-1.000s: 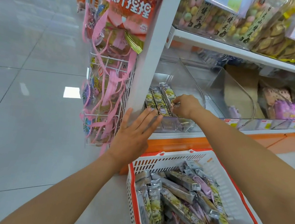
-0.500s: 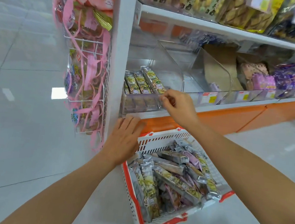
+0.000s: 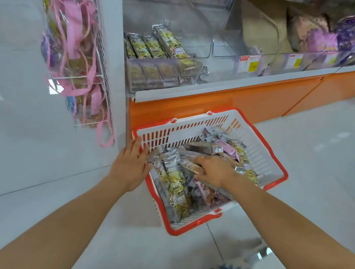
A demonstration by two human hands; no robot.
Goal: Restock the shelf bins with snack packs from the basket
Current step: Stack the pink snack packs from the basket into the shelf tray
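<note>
Down from the shelf bin came the right hand, into the basket, where thumb and fingers closed narrowly on one snack pack atop the heap. The left hand, fingers straight, steadied the rim at ten o'clock. The smart play looked to be lifting it flat and laying it beside the bin's row at twelve o'clock.
</note>
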